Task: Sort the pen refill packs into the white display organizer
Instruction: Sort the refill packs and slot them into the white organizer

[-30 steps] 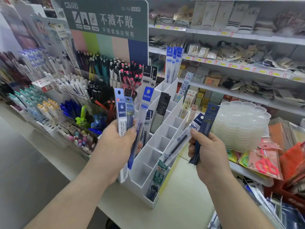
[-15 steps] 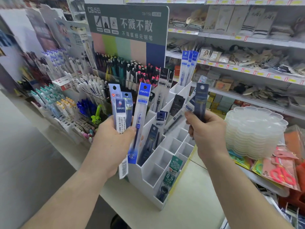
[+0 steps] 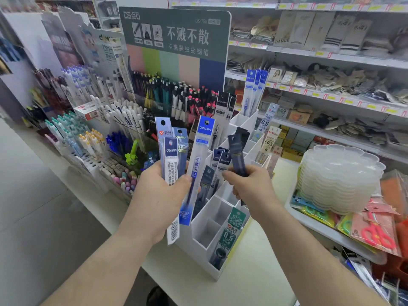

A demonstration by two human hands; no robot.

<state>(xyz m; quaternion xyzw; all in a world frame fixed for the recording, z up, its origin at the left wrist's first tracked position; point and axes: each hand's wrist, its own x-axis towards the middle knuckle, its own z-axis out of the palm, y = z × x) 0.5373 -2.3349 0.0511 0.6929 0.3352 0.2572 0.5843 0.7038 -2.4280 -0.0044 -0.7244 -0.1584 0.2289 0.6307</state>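
A white stepped display organizer (image 3: 199, 219) stands on the counter, with refill packs upright in several of its compartments. My left hand (image 3: 157, 195) grips a fan of blue and white pen refill packs (image 3: 199, 155) to the organizer's left. My right hand (image 3: 249, 186) pinches one dark navy refill pack (image 3: 237, 154), tilted, above the organizer's middle rows. A green 0.5 refill pack (image 3: 231, 230) sits in a front compartment. Tall blue packs (image 3: 254, 91) stand in the back row.
Racks of pens (image 3: 114, 120) fill the left and back behind a green sign (image 3: 176, 34). A stack of clear plastic trays (image 3: 340, 175) and packaged pink scissors (image 3: 375, 233) lie at the right. Shelves of goods run along the back wall.
My right hand carried the navy pack from the organizer's right side up and leftward over its middle rows. My left hand kept its fan of packs and stayed beside the organizer.
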